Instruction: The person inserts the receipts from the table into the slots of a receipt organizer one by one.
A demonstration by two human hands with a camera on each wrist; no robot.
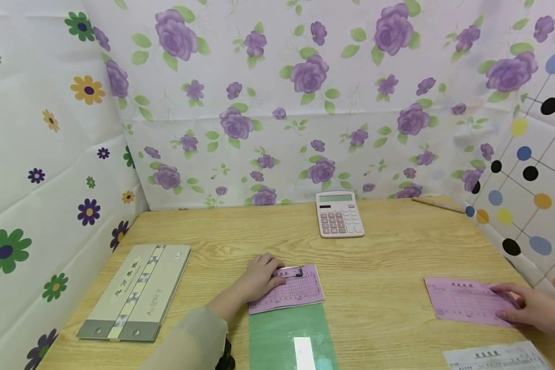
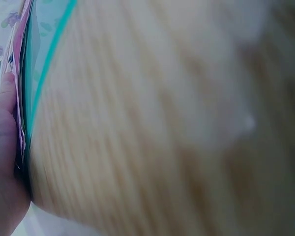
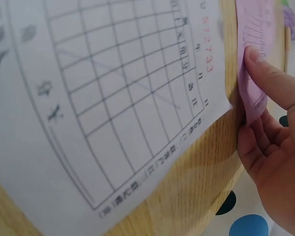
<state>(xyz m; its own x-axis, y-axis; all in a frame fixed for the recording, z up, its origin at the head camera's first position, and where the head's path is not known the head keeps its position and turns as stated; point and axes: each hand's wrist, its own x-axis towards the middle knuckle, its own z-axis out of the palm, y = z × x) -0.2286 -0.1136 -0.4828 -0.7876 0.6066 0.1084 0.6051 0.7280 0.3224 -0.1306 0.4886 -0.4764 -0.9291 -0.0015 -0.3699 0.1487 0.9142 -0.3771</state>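
Observation:
My left hand (image 1: 260,277) rests on the upper left of a pad of pink printed forms (image 1: 300,291). Its thumb lies on the top page, close to a metal-and-black clip (image 1: 299,272) at the upper edge. Under the pad, a glossy green board (image 1: 282,329) extends toward me. On the right, my right hand (image 1: 532,304) pinches the right edge of a loose pink form (image 1: 462,300) between thumb and fingers. The right wrist view shows the thumb on the face of the slip. A white printed form (image 3: 113,98) with a ruled grid and red number lies nearby.
A beige paper pack (image 1: 136,290) with a grey end band lies at the left. At the back stand out a pink-and-white calculator (image 1: 339,215) and, farther right, a thin wooden stick (image 1: 438,205). Patterned cloth (image 1: 277,123) encloses the wooden table's (image 1: 384,257) back and sides.

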